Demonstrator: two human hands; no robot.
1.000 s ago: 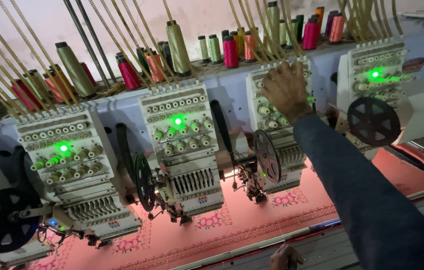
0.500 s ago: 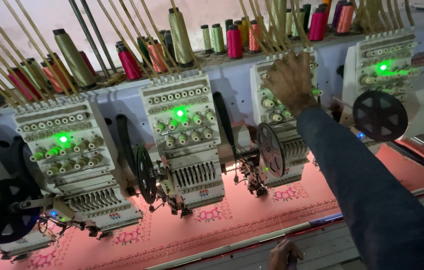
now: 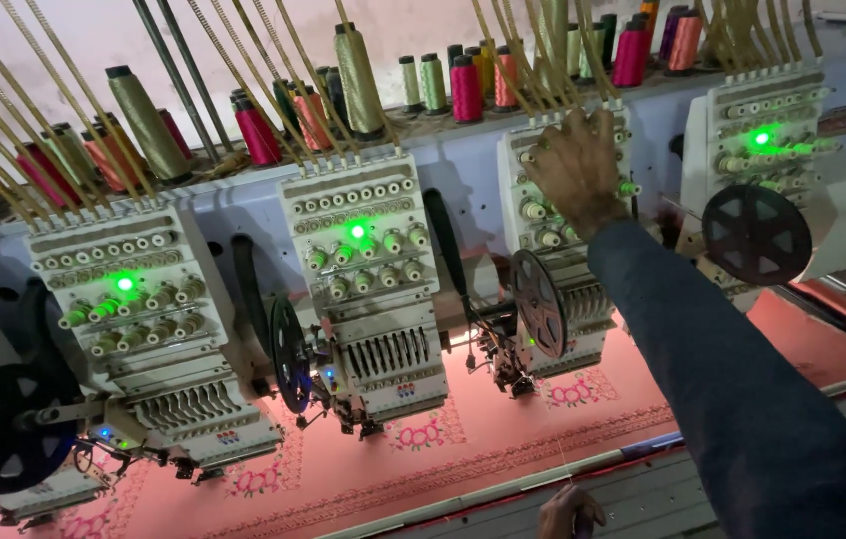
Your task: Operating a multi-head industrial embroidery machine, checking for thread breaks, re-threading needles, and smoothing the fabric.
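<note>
Head view: your right hand [image 3: 574, 168] is up on the third embroidery head [image 3: 563, 250], fingers [image 3: 543, 152] spread apart over the tension knobs [image 3: 535, 210] near its top, palm against the panel, clamped on nothing that shows. Your left hand [image 3: 567, 511] sits low at the frame edge, fingers together; a thin thread [image 3: 561, 461] seems to run up from it, but I cannot tell if it is pinched.

Handling, as a guess: the knobs are small, hard and fixed, so turn them by the rim with fingertips. The thread is light, limp and easy to snap; pinch it gently and keep it clear of the needles [image 3: 518, 379].

Pink fabric [image 3: 503, 449] with flower motifs lies under the heads. Cones [image 3: 465, 88] stand on the rack above.

Versus the earlier frame: your right hand has stayed on the same head, fingers spread a bit wider. The view has shifted slightly left. Green lights [image 3: 357, 232] unchanged.
</note>
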